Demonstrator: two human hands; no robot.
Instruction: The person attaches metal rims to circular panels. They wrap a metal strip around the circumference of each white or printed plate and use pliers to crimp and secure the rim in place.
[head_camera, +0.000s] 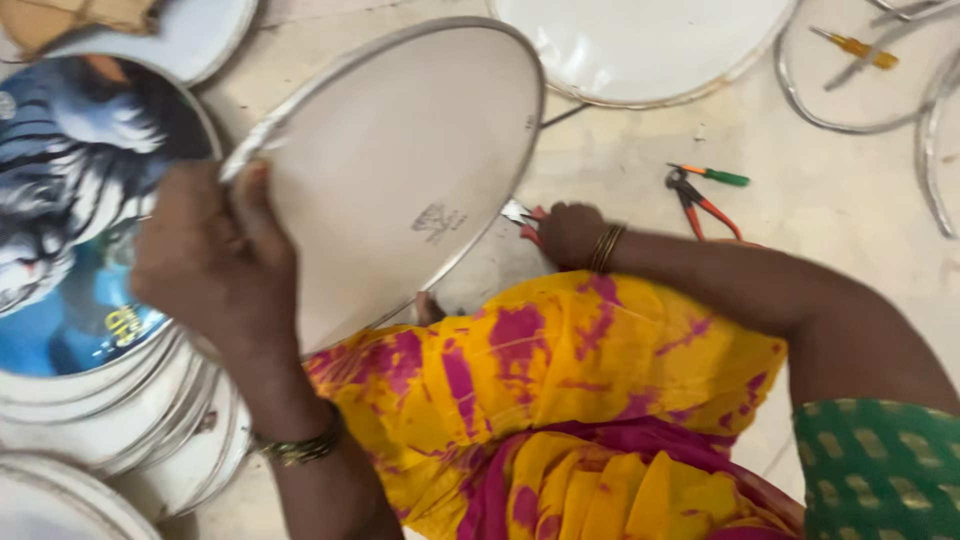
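Note:
A round white drum head (400, 160) with a thin metal rim is tilted up in front of me. My left hand (215, 265) grips its left edge, thumb lying over the rim. At the disc's lower right edge my right hand (568, 232) is closed around a small red-handled tool (520, 215) whose metal tip touches the rim. Bangles ring both wrists. My lap, in yellow and pink cloth (560, 400), lies below the disc.
A stack of white drum heads (130, 420) stands at left, the top one printed with a blue picture (70, 200). Red-handled pliers (700, 200) and a green-handled screwdriver (715, 176) lie on the floor. More discs (640, 45) and metal hoops (935, 150) lie behind.

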